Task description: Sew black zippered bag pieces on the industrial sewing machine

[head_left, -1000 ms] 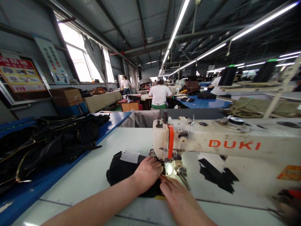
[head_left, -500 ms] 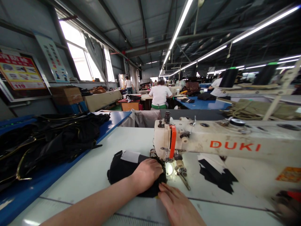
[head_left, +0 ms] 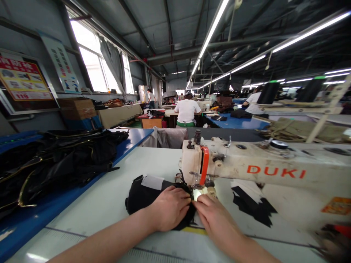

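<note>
A thick, rounded bundle of black cloth [head_left: 142, 201], bearing a pale grey rectangular patch [head_left: 153, 182], is lying just left of the off-white metal sewing machine [head_left: 230, 160], its right edge meeting the needle end. The left hand [head_left: 171, 208] is resting on it with bent fingers; the right hand [head_left: 212, 215] is holding bunched fingertips at that edge. The fingers are hiding the contact, so I cannot tell whether either is gripping. The bundle is looking light, soft and apt to shift; flat pressure on top and a pinch at the edge should suit. The machine is showing "DUKI" in orange-red; far left of it, a red-and-yellow poster [head_left: 26, 80] is displaying "119".
</note>
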The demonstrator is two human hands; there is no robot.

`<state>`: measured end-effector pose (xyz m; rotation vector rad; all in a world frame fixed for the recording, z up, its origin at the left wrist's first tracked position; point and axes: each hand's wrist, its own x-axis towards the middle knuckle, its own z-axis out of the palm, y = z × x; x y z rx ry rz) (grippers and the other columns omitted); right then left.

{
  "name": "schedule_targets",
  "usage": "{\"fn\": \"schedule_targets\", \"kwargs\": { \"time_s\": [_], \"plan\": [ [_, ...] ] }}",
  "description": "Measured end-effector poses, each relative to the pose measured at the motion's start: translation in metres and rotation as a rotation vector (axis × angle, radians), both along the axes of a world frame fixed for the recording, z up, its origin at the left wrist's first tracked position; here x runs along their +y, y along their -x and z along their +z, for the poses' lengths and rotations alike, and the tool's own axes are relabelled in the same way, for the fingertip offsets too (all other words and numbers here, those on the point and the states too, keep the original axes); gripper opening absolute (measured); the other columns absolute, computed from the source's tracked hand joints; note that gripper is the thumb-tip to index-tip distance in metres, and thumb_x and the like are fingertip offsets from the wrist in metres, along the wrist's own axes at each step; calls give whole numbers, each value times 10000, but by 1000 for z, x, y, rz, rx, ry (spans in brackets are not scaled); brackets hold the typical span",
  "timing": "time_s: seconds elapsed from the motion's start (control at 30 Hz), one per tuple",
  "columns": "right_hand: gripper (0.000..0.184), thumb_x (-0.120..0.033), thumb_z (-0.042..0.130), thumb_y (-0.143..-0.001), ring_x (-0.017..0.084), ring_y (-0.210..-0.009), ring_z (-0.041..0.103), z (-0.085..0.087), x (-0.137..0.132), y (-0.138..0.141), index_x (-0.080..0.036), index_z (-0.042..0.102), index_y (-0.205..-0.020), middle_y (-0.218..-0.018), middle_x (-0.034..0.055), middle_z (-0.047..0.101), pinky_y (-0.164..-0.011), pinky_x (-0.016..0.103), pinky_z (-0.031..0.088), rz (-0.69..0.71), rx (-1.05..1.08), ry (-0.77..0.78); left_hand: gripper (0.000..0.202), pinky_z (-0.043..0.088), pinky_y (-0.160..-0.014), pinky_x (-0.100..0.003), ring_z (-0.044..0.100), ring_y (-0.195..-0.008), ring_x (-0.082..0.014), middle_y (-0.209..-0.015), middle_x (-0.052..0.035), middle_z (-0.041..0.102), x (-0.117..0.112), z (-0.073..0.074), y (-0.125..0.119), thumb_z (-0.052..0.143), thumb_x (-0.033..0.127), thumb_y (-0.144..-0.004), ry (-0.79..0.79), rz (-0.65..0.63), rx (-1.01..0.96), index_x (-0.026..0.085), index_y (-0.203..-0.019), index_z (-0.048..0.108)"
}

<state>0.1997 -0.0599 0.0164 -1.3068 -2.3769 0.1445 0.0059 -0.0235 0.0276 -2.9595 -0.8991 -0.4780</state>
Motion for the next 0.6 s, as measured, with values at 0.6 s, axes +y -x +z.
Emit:
{"fn": "schedule_targets", "kwargs": {
  "time_s": [0.6],
  "plan": [
    [244, -39, 432, -870, 238, -910, 490, -5, 4, 4, -171, 617, -956, -940, 74, 565, -834, 376, 393, -52, -86, 34, 279, 429, -940, -379, 564, -1068, -227, -1110, -71, 645, 11, -13, 0, 397, 200, -917, 24, -13, -58, 166, -1121, 585]
  ]
}}
